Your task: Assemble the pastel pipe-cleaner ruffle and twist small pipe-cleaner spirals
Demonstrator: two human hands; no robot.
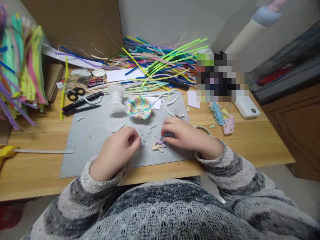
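Note:
My left hand [120, 150] is closed, thumb and forefinger pinched over the grey cutting mat [82, 143]; a small pale bit shows at its fingertips, too small to name. My right hand [181, 133] has its fingers curled down onto a small purple piece [160, 142] and a bluish-grey one beneath the fingers. A cream piece [156, 146] lies just left of these. Beyond the hands sits a ruffled pastel flower-like piece [140, 107] of pink, yellow and blue. White fuzzy offcuts [116, 128] are scattered on the mat.
A clear spool [116, 100] stands behind the left hand. Pens [82, 102] and black scissors [75, 93] lie at the left. Many coloured pipe cleaners [160, 63] are heaped at the back. At the right are blue and pink pieces [218, 114] and a white device [247, 106].

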